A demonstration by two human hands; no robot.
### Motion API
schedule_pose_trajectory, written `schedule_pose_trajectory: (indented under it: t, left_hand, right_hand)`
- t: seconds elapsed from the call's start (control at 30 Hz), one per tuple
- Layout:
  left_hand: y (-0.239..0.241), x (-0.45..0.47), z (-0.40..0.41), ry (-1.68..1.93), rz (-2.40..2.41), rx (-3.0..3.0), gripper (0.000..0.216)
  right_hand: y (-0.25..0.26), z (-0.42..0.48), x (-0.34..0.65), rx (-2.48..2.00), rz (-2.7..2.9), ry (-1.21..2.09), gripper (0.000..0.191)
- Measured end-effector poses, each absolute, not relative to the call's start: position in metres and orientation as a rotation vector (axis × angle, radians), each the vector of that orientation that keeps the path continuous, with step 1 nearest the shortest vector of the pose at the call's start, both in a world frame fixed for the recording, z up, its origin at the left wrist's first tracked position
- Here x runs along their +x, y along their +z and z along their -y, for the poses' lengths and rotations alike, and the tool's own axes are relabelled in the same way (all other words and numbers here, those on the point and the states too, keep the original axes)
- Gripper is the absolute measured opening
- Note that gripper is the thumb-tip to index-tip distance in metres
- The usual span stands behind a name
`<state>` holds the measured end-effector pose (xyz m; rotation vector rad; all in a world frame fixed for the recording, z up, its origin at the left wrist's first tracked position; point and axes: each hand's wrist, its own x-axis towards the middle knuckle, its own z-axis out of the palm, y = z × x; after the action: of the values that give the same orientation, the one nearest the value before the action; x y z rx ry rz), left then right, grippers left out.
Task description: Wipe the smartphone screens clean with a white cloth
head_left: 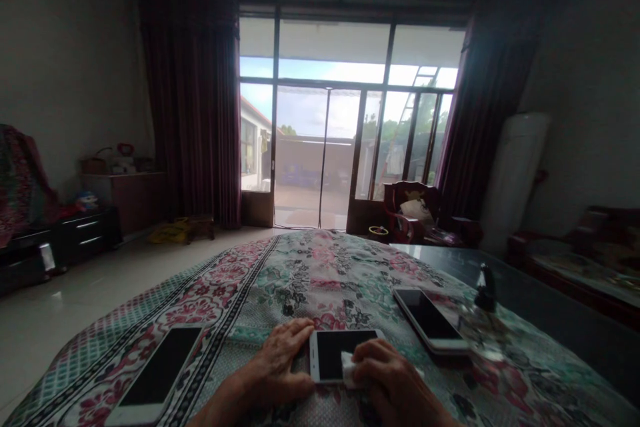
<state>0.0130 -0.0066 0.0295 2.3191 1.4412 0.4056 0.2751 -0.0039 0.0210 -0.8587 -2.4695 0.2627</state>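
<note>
A white smartphone [328,353] with a dark screen lies sideways on the flowered tablecloth [310,287]. My left hand [277,363] grips its left end, fingers at the far corner and thumb at the near one. Pinched in my right hand [387,373] is a white tissue [348,368], pressed against the phone's screen. The right end of the phone is partly hidden behind that hand. Another white smartphone [159,370] lies face up to the left, and a third smartphone [430,319] lies face up to the right, apart from both hands.
A clear bottle with a black pump top [484,310] stands right of the third phone. Beyond the cloth is a dark tabletop [450,260]. A carved wooden chair [413,210] stands behind it, near glass doors [305,167]. Black drawers [90,233] are at the left wall.
</note>
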Motion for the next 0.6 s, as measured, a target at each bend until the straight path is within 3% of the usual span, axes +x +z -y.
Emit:
schedule_pose_trajectory:
  t: [0.3,0.6]
  left_hand:
    - [0.03,0.013,0.008,0.381,-1.443,2.317,0.078]
    - [0.029,0.013,0.008,0.42,-1.447,2.328,0.079]
  right_hand:
    - [0.023,-0.007,0.302,-1.164,2.329,0.103,0.022]
    - [0.024,0.003,0.279,-0.849,2.593,0.22,0.038]
